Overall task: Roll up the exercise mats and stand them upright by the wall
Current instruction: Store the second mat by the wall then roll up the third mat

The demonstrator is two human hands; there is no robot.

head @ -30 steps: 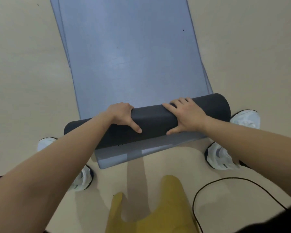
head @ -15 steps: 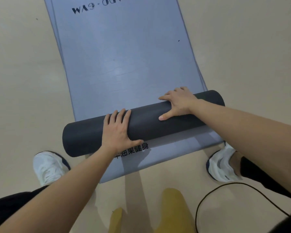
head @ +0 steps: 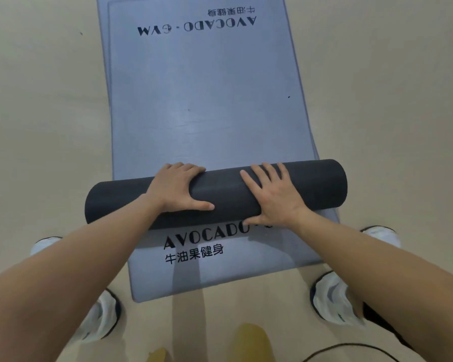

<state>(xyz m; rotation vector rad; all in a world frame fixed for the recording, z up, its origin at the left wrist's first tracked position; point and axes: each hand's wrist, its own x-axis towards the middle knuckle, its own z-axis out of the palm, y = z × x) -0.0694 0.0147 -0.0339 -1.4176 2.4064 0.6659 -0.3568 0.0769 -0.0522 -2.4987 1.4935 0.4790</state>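
Note:
A blue-grey exercise mat (head: 207, 100) lies flat on the floor and runs away from me, with "AVOCADO GYM" printed upside down at its far end. Its near end is wound into a dark grey roll (head: 311, 184) lying crosswise. My left hand (head: 178, 190) wraps the roll's left half, fingers curled over the far side and thumb along the near side. Flat on the right half, my right hand (head: 272, 194) presses down with straight fingers. Beneath the roll a second flat mat (head: 220, 273) shows, with printed text near its front edge.
Beige floor lies on both sides of the mats. White shoes (head: 102, 317) (head: 330, 299) stand at the near corners of the lower mat. A black cable (head: 351, 348) curves at the bottom right, and a yellow object (head: 251, 340) sits at the bottom centre.
The roll has travelled further along the mat, baring more of the lower mat's print. My left hand went from flat to wrapped over the roll; my right hand now lies flat.

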